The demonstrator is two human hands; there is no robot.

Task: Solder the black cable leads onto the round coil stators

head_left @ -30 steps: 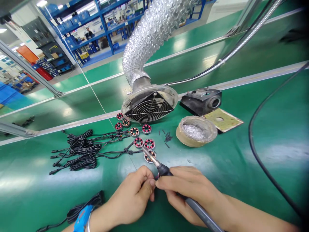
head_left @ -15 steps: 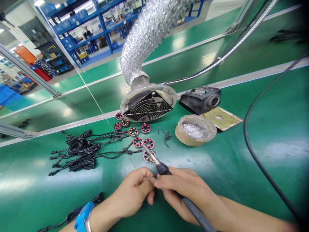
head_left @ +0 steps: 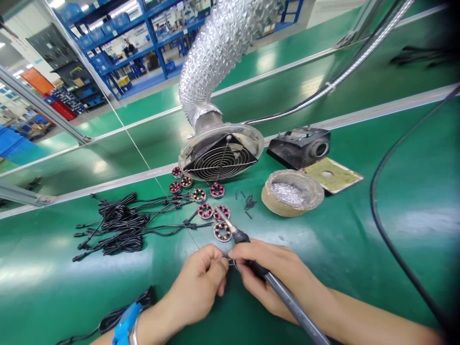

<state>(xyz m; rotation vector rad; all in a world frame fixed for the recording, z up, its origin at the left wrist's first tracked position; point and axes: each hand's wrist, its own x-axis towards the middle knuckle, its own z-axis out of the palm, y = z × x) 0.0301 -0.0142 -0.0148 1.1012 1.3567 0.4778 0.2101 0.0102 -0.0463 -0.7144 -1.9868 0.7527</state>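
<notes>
My right hand (head_left: 282,278) is closed round a soldering iron (head_left: 293,299), its metal tip pointing up and left over the small wound stators. Between the fingertips of both hands shows a sliver of a small round part (head_left: 232,262) with thin wires; the rest is hidden by my fingers. My left hand (head_left: 201,282) is pinched at those wires, almost touching my right fingertips. Just beyond the hands lies a stator with copper windings (head_left: 222,232). Behind it are stators with red windings, one (head_left: 205,211) to the left and another (head_left: 222,213) partly behind the iron's tip.
Coiled black cables (head_left: 124,225) lie at left, another (head_left: 118,314) by my left wrist. A fume extractor hood (head_left: 221,153) hangs behind the stators. To the right are black tubing pieces (head_left: 249,202), a round solder-flecked container (head_left: 283,206), a yellow sponge (head_left: 332,175) and a black iron stand (head_left: 300,147).
The iron's tip has swung slightly right, off the left red stator. My hands have parted a little, exposing the round part's edge and wires between them.
</notes>
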